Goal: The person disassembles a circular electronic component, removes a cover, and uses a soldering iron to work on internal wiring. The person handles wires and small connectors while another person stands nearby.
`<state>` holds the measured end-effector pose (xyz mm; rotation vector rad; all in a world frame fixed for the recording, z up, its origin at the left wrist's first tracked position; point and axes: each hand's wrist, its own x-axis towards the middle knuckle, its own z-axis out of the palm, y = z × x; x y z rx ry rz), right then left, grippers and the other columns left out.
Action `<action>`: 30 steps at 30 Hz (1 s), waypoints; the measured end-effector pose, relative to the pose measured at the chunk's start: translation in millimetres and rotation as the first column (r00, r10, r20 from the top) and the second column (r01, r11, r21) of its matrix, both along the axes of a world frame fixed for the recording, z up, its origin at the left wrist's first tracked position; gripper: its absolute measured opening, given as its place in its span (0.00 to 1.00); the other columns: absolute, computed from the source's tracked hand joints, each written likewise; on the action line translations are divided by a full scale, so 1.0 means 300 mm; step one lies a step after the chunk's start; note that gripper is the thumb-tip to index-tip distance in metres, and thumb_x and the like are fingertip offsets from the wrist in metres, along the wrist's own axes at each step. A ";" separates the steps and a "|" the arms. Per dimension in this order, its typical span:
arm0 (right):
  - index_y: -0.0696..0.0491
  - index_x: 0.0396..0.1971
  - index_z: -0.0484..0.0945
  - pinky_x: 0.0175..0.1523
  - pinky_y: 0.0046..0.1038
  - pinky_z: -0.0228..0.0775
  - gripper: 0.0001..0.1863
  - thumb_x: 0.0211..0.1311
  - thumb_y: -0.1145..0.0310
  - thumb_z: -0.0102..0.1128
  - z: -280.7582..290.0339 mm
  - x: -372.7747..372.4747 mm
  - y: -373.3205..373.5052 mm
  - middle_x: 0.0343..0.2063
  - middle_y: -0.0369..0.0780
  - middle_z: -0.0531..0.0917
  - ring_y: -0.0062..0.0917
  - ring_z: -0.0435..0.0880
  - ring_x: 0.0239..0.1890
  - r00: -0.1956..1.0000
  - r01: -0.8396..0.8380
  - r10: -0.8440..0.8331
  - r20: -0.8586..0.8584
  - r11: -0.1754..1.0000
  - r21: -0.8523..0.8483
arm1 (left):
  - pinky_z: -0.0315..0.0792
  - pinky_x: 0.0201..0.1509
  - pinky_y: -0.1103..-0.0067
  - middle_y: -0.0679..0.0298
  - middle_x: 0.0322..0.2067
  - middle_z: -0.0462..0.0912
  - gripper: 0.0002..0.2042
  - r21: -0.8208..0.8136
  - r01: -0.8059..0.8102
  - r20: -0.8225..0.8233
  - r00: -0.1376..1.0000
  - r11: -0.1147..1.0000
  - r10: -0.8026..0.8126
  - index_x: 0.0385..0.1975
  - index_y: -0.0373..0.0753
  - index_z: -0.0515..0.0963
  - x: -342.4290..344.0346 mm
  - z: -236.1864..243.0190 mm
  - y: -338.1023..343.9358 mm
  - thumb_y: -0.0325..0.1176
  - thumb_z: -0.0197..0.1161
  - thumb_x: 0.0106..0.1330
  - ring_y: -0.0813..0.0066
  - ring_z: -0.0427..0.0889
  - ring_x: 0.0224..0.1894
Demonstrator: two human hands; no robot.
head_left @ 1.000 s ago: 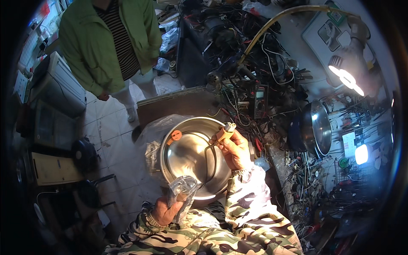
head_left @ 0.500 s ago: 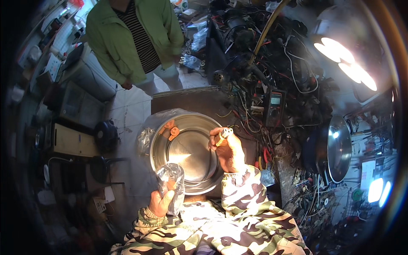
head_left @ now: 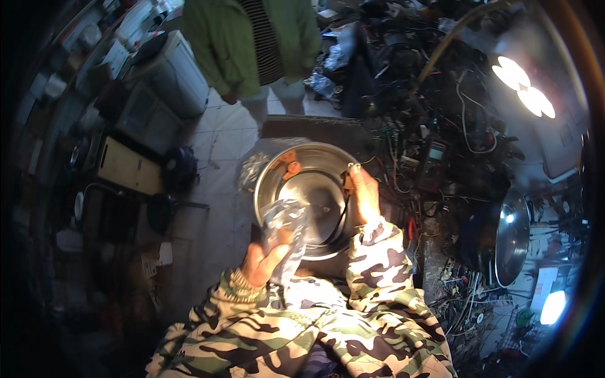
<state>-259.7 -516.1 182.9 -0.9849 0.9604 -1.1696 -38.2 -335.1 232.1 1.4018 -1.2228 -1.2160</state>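
A round stainless-steel pot (head_left: 334, 155) sits in front of me with its opening upward. A dark cord runs round its inside, and an orange knob-like piece (head_left: 293, 168) shows at the far left wall. Closed round a crumpled clear plastic bag (head_left: 285, 220), my left hand (head_left: 265, 263) is over the pot's near left rim. Whatever the bag contains is unclear. My right hand (head_left: 364, 189) is above the right rim, its fingers pinched on a small pale piece. Blur and the fingers hide most of that piece.
Tangled wires, tools and a multimeter (head_left: 435, 153) crowd the bench to the right. Farther right, a shiny round metal pan (head_left: 512, 238) stands on edge. A person in a green jacket (head_left: 230, 47) stands beyond the pot. Bright lamps (head_left: 523, 88) glare at upper right.
The view has shifted, so the surroundings sit farther right in it. My left hand and the bag have come farther over the pot. My right hand still pinches the small piece, now turned differently.
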 end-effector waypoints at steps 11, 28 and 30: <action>0.60 0.62 0.71 0.60 0.27 0.71 0.23 0.68 0.74 0.61 0.259 0.071 0.257 0.52 0.44 0.81 0.25 0.80 0.54 0.936 -0.002 -0.053 -0.348 0.988 -0.156 | 0.73 0.51 0.80 0.65 0.45 0.83 0.15 -0.061 0.193 -0.433 0.879 0.979 -0.200 0.53 0.33 0.78 0.022 -0.014 -0.187 0.36 0.62 0.72 0.80 0.79 0.44; 0.63 0.37 0.84 0.37 0.16 0.64 0.14 0.74 0.65 0.58 0.247 0.132 0.247 0.30 0.30 0.83 0.10 0.72 0.30 0.963 0.132 -0.144 -0.229 0.989 -0.068 | 0.73 0.34 0.88 0.65 0.42 0.83 0.19 0.062 0.322 -0.667 0.717 0.945 -0.201 0.57 0.34 0.73 -0.007 -0.005 -0.299 0.41 0.57 0.76 0.86 0.79 0.35; 0.62 0.38 0.83 0.35 0.17 0.63 0.13 0.72 0.65 0.60 0.240 0.100 0.243 0.28 0.30 0.82 0.10 0.73 0.29 0.965 0.141 -0.130 -0.228 0.989 0.032 | 0.65 0.26 0.89 0.66 0.36 0.83 0.18 0.011 0.274 -0.674 0.712 0.962 -0.196 0.54 0.34 0.75 -0.049 -0.012 -0.307 0.42 0.57 0.76 0.88 0.73 0.28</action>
